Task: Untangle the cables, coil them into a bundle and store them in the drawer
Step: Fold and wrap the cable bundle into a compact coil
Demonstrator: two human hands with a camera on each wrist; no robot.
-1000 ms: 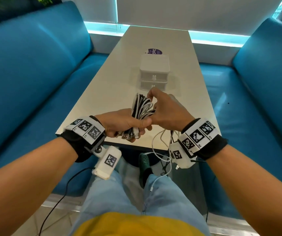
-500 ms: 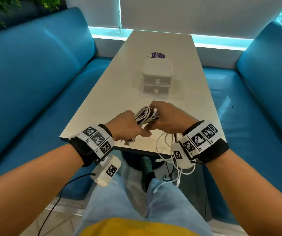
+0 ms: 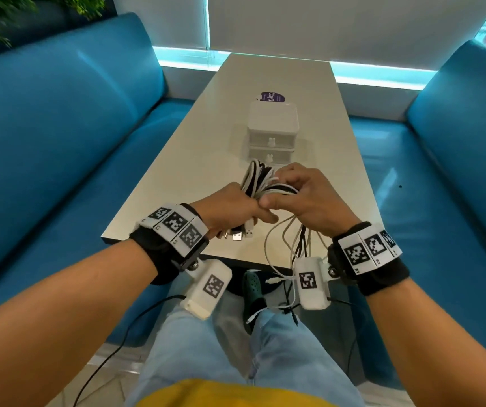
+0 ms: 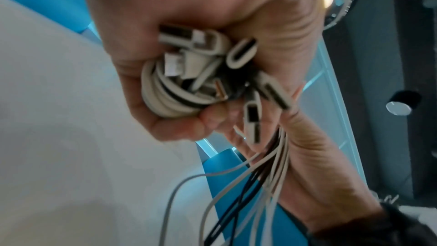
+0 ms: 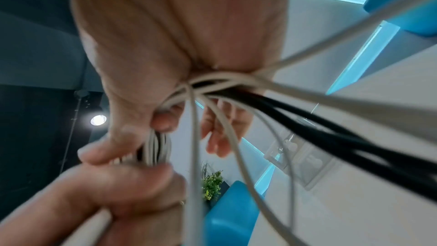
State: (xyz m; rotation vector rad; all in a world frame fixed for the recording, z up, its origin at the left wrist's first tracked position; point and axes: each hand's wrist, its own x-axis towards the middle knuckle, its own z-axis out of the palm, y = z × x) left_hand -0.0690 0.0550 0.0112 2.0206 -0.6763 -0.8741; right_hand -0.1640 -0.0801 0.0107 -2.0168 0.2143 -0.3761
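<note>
Coiling half done. Left hand (image 3: 230, 211) fisted round the bundle (image 3: 258, 179) at frame centre; right hand (image 3: 303, 198) pinching a fresh loop onto it. Loose tails (image 3: 283, 248) dangling below. Drawers (image 3: 271, 145) above, closed. Storing left.

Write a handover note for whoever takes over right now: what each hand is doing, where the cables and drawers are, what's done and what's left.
Left hand: grips the coiled cables with the plug ends sticking out below.
Right hand: fingers curled around the loose strands, which hang off the table edge.
Drawer unit: just beyond the hands, both drawers shut.
Done: part of the cable coiled.
Left: wind in the hanging tails, open a drawer, put the bundle in.
</note>
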